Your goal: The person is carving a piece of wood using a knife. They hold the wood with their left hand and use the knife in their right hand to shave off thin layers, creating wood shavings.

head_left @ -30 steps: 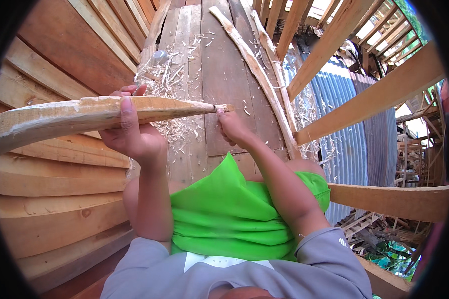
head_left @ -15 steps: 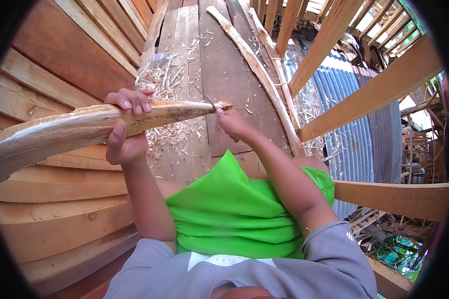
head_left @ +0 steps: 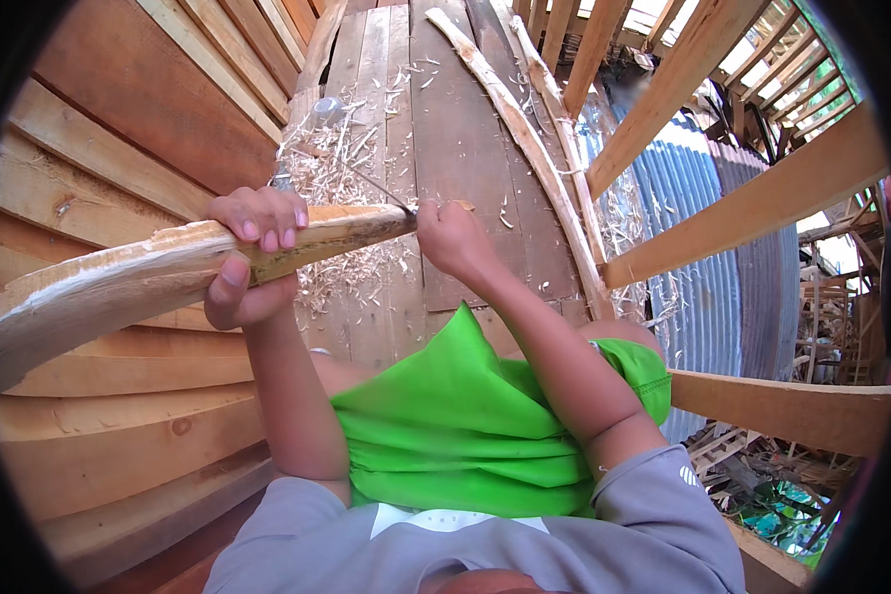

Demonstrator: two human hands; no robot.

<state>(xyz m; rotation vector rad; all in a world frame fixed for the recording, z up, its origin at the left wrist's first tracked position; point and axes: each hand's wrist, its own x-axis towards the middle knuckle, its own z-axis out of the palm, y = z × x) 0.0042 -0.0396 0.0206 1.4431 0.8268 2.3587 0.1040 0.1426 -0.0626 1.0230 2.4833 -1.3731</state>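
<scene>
Along the left side of the frame: one plank wall [head_left: 119, 426], overlapping boards, tan to reddish brown. Before it, from the left edge to the centre: one long piece of wood [head_left: 109, 282], pale and curved, broad at left, tapering toward its right end, raised above the floor.

Left of centre: the left hand [head_left: 252, 252], partly closed around this piece, fingers over the upper edge, thumb against the lower part of the near side. Above it, upper left of centre: one small clear container [head_left: 329, 111], beside a scatter of curled wood shavings [head_left: 342, 173] on the plank floor [head_left: 465, 148].

At centre: one thin dark blade [head_left: 376, 186], slanting down to the tapered end; the right hand [head_left: 450, 238], closed in a fist on the blade's lower end, its handle hidden. Below: bright green shorts [head_left: 455, 426] and a grey shirt [head_left: 624, 535], worn by the person.

Right of centre, above: two pale peeled poles [head_left: 525, 129], side by side on the floor. Farther right: wooden rails [head_left: 752, 208], slanting across blue-grey corrugated sheets [head_left: 698, 247].
</scene>
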